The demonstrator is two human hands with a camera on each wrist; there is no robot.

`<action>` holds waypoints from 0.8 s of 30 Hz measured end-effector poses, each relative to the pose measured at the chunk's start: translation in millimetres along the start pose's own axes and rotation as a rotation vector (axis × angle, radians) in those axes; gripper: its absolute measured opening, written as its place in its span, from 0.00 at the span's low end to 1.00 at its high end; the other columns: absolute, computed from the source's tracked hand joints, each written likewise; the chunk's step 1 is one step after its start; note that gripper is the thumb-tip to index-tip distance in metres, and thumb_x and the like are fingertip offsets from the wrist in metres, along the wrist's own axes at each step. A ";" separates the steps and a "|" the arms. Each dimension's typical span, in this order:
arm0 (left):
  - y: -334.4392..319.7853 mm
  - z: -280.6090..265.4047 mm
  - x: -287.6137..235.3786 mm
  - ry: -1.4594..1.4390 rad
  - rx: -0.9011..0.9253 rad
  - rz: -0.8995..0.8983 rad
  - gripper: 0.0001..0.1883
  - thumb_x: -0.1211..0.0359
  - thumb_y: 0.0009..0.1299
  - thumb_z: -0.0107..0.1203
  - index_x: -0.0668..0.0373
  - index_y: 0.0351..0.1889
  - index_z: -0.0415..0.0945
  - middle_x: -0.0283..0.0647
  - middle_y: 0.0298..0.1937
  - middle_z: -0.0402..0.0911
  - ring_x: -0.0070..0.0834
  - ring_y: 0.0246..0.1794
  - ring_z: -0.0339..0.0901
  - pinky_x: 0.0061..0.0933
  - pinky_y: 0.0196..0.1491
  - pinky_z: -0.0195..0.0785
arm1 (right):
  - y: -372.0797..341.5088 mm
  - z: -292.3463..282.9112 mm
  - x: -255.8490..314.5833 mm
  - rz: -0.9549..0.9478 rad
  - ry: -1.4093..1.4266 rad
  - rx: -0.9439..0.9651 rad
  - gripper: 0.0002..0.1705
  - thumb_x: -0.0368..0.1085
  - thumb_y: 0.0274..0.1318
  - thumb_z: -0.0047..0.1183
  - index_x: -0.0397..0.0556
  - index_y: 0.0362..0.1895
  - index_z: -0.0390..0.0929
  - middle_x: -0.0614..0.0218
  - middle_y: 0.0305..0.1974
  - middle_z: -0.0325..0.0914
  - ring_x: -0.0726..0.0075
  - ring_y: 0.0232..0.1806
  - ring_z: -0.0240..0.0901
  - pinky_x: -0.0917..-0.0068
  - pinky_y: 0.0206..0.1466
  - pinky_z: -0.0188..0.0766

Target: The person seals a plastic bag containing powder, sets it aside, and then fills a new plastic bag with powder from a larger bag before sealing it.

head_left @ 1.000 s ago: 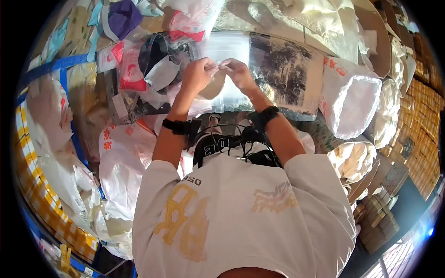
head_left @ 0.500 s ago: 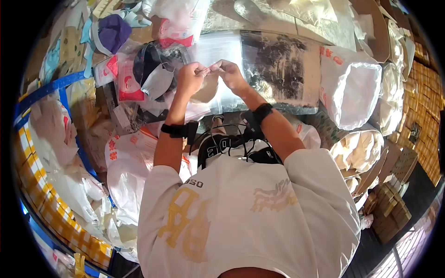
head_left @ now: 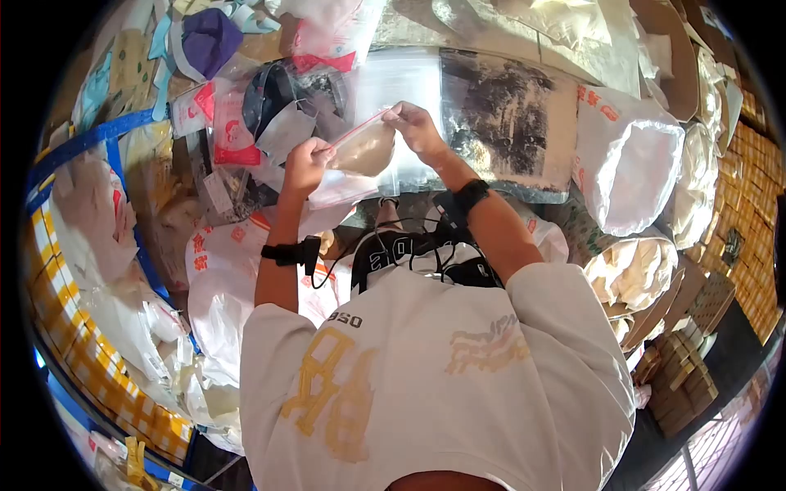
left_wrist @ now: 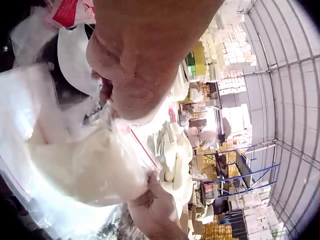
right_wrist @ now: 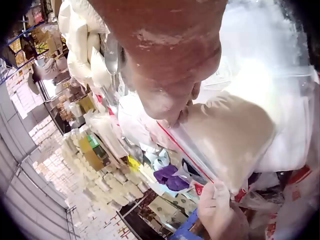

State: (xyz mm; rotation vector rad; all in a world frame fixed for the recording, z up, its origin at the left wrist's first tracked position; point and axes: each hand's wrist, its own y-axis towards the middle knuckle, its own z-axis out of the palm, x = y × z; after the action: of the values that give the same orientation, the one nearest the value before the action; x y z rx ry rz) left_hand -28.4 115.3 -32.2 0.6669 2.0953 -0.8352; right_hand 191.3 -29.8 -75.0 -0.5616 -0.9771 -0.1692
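A clear zip bag (head_left: 363, 154) with a red line along its top edge hangs between my two hands, its lower part filled with a cream-coloured powder. At one end of the zip edge, my left hand (head_left: 307, 166) pinches the bag between thumb and fingers. The other end is pinched by my right hand (head_left: 416, 129), higher and farther from my body. In the left wrist view the filled bag (left_wrist: 90, 167) bulges below the stretched red line. White dust marks the right hand (right_wrist: 172, 65) in the right wrist view.
Below the bag lies a stack of clear plastic bags (head_left: 401, 78) on a dark, powder-dusted board (head_left: 508, 123). An open white sack (head_left: 630, 176) stands at the right. Red-and-white packets (head_left: 233, 135), a white cup-shaped piece (head_left: 286, 135) and a purple cloth (head_left: 211, 41) lie left.
My hands were close together at the zip edge; the left hand has since moved left and toward my body. The red-lined edge now stretches out between them.
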 end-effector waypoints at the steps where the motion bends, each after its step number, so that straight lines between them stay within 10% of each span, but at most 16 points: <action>1: -4.9 -4.1 7.0 -0.027 -0.017 0.012 0.08 0.69 0.67 0.62 0.65 0.34 0.80 0.40 0.27 0.82 0.23 0.29 0.78 0.27 0.36 0.69 | -0.6 1.5 2.6 0.008 -0.018 -0.012 0.06 0.33 0.66 0.56 0.43 0.38 0.78 0.70 0.33 0.79 0.78 0.37 0.72 0.77 0.44 0.69; 14: -39.4 24.5 18.4 -0.624 -0.359 -0.274 0.10 0.64 0.71 0.63 0.61 0.41 0.84 0.25 0.30 0.78 0.11 0.26 0.63 0.14 0.30 0.55 | 5.7 8.0 31.8 -0.013 -0.236 0.194 0.12 0.35 0.62 0.61 0.38 0.43 0.83 0.64 0.39 0.84 0.72 0.41 0.77 0.75 0.49 0.71; 24: -32.3 39.7 28.7 -0.795 -0.446 -0.246 0.08 0.71 0.67 0.65 0.65 0.42 0.85 0.31 0.33 0.84 0.15 0.34 0.76 0.19 0.41 0.67 | 11.8 2.8 24.1 0.109 -0.119 0.148 0.10 0.34 0.62 0.60 0.38 0.42 0.84 0.64 0.38 0.83 0.71 0.41 0.77 0.73 0.50 0.70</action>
State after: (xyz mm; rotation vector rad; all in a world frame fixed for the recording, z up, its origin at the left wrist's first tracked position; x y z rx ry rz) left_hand -48.4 70.0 -63.8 -0.1624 1.5442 -0.5875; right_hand 207.1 -15.7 -58.4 -0.4918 -1.0616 0.0343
